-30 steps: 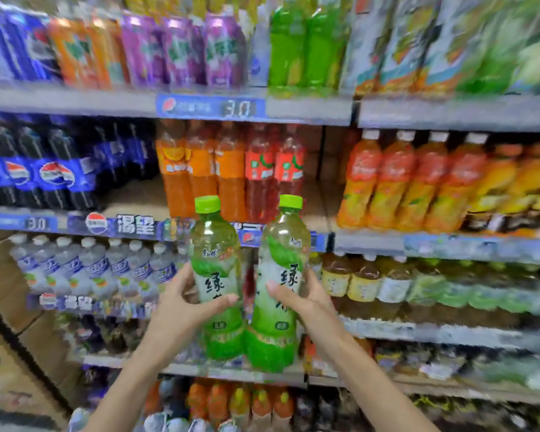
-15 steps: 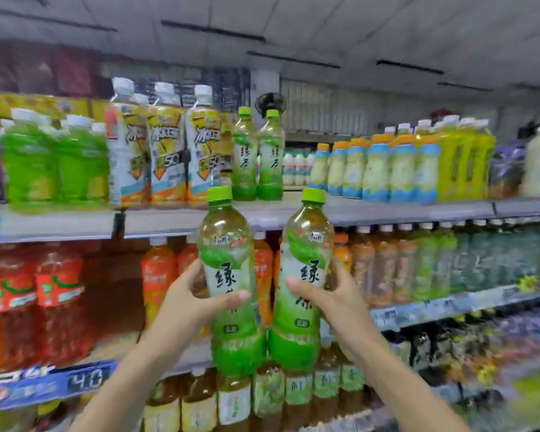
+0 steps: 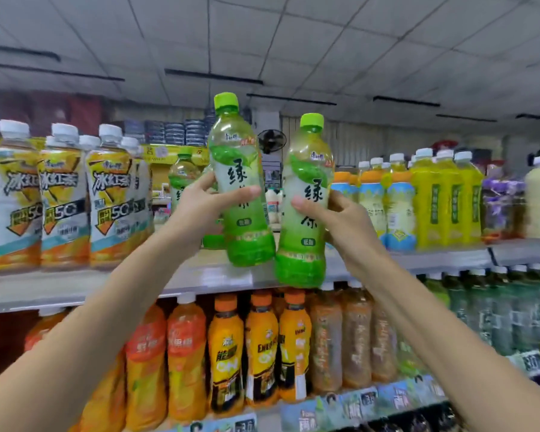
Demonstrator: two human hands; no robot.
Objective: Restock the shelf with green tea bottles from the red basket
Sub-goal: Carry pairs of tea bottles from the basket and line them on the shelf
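Green-capped left bottle [image 3: 240, 194] is clamped in the left hand [image 3: 200, 207] fingers, right bottle [image 3: 306, 210] in the right hand [image 3: 343, 226] fingers. Both tilt above the shelf [image 3: 200, 277] front edge, bases touching. Behind, a gap holds shelved green tea bottles [image 3: 183, 177], perhaps two.

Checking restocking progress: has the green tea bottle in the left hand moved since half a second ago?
Yes. The left-hand bottle rose: earlier mostly below the top shelf edge, now above it.
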